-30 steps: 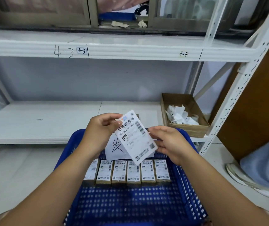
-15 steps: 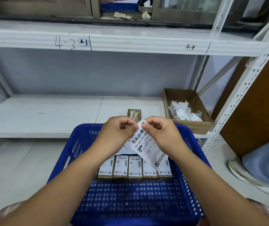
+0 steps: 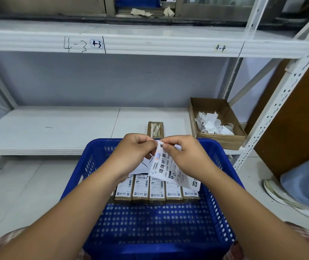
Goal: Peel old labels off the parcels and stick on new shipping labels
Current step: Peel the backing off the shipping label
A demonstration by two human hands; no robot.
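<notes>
Paper this thin looks floppy and tearable, so the grip of left hand (image 3: 134, 153) and right hand (image 3: 184, 155) rightly pinches the top corner of the white barcoded shipping label (image 3: 168, 170), above the blue slotted plastic basket (image 3: 223, 166) near its far edge.

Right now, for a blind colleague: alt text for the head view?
The left hand and right hand pinch the top of a white barcoded shipping label above a blue perforated plastic basket holding a row of brown labelled parcels. Behind, a brown cardboard box of crumpled paper scraps sits on a white shelf.
</notes>
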